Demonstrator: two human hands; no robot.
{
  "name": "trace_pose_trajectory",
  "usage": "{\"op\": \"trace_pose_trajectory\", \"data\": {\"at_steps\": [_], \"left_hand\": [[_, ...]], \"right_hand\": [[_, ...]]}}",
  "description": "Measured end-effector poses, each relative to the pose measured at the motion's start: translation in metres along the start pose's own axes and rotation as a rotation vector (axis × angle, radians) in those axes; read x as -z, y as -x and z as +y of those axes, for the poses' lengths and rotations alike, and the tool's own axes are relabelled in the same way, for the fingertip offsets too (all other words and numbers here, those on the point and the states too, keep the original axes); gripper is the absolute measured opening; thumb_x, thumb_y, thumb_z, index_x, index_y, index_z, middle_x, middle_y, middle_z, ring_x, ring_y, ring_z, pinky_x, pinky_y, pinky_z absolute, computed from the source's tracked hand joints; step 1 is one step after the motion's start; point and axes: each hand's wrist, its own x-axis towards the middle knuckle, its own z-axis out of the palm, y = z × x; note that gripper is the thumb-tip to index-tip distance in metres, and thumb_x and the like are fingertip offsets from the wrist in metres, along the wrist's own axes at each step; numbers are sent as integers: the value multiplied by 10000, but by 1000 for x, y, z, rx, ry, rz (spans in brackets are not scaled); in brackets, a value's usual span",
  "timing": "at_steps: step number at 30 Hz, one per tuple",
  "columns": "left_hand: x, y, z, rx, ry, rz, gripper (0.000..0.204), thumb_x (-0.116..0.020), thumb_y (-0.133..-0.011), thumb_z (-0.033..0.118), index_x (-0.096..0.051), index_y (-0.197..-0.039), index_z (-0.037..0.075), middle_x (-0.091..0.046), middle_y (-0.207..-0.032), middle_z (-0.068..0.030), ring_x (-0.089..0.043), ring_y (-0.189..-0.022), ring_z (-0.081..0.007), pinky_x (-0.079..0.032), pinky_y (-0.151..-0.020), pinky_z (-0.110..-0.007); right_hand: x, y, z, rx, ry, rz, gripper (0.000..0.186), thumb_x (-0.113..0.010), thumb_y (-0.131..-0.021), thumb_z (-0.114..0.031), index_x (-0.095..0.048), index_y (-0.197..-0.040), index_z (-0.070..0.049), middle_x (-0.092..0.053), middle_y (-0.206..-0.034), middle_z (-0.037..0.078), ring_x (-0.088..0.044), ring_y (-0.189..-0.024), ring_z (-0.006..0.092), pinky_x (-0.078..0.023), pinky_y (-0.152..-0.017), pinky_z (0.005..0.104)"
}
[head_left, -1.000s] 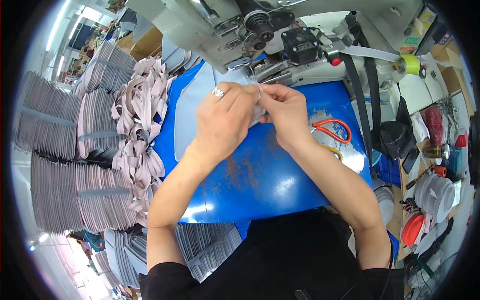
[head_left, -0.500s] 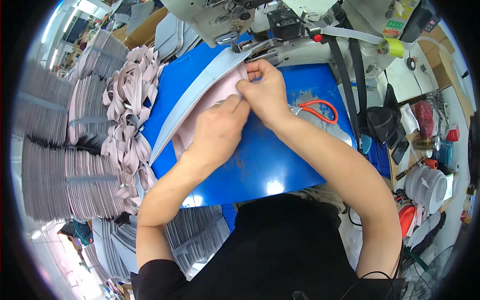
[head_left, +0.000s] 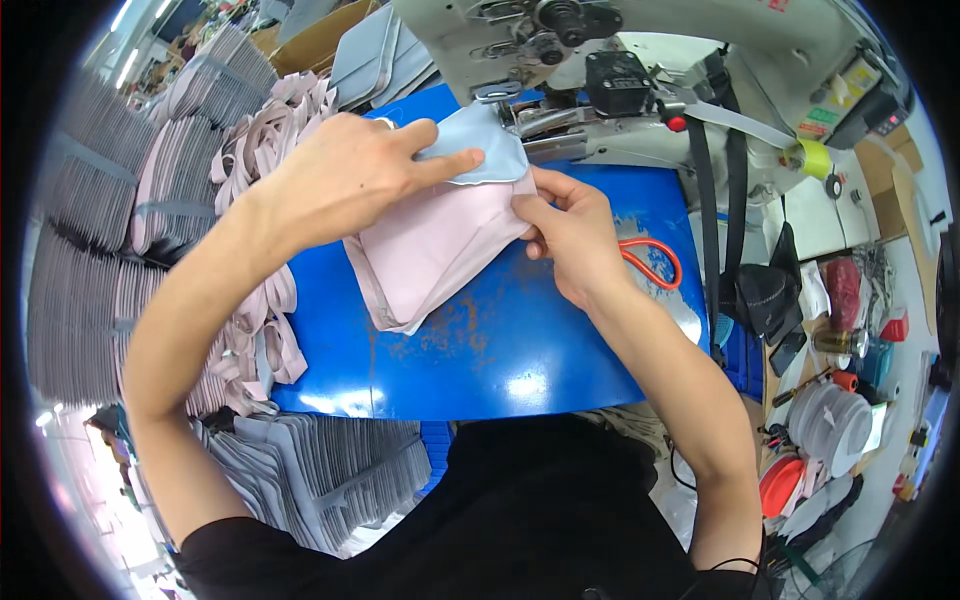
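- Head view: a soft fabric piece (head_left: 440, 250), smooth pink with a pale-blue flap (head_left: 492, 140) folded over it, lies below the sewing machine (head_left: 690, 30).
- The right hand (head_left: 583, 240) pinches its right edge.
- The left hand (head_left: 345, 170) spreads above, index finger straight along the flap; whether it grips, I cannot tell.
- Glossy blue table (head_left: 470, 370), scuffed with rusty patches.
- Rightward, a red looped handle (head_left: 675, 262).
- Leftward, tangled pink straps (head_left: 283, 305) and ribbed stacks of thin panels (head_left: 75, 320).

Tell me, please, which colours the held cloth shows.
The cloth shows pale pink and light blue, best seen in the head view.
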Motion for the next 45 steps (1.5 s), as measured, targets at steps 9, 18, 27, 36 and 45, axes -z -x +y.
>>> {"op": "trace_pose_trajectory", "data": {"at_steps": [9, 18, 27, 36, 45], "left_hand": [[22, -17, -3, -102, -156, -80, 522, -644, -882, 185, -669, -1403, 166, -595, -965, -76, -686, -663, -187, -554, -571, -338], [26, -29, 27, 31, -126, -116, 443, -663, -876, 150, -704, -1308, 61, -619, -877, -78, -695, -624, -191, -537, -512, -319], [16, -43, 70, 279, 2, -96, 450, -664, -855, 108, -664, -1269, -68, -666, -888, -120, -717, -654, -238, -556, -526, -327], [-4, -77, 97, 503, 196, 50, 338, -688, -793, 74, -614, -1070, -104, -688, -864, -187, -734, -676, -324, -573, -561, -398], [-19, -42, 156, 594, 564, 543, 456, -765, -779, 166, -631, -1185, 6, -707, -1040, -134, -707, -970, -372, -550, -819, -423]], "right_hand": [[-8, -15, -2, 45, -124, 17, 310, -724, -918, -27, -718, -1221, 37, -691, -895, 26, -603, -655, 67, -470, -499, 229], [-10, -27, 5, 81, -171, 48, 238, -765, -950, -72, -733, -1151, 50, -695, -842, 20, -583, -603, 69, -478, -512, 232], [-8, -26, 16, 167, -152, 60, 288, -757, -968, -83, -733, -1230, 35, -725, -963, 32, -641, -723, 67, -499, -584, 230], [6, -16, 22, 172, -148, -18, 347, -724, -984, -67, -690, -1313, 36, -719, -1124, 77, -661, -864, 88, -550, -780, 242], [42, 61, 46, 377, 295, -97, 533, -659, -877, 105, -642, -1393, -26, -593, -1183, 106, -674, -983, 183, -574, -856, 292]]}}
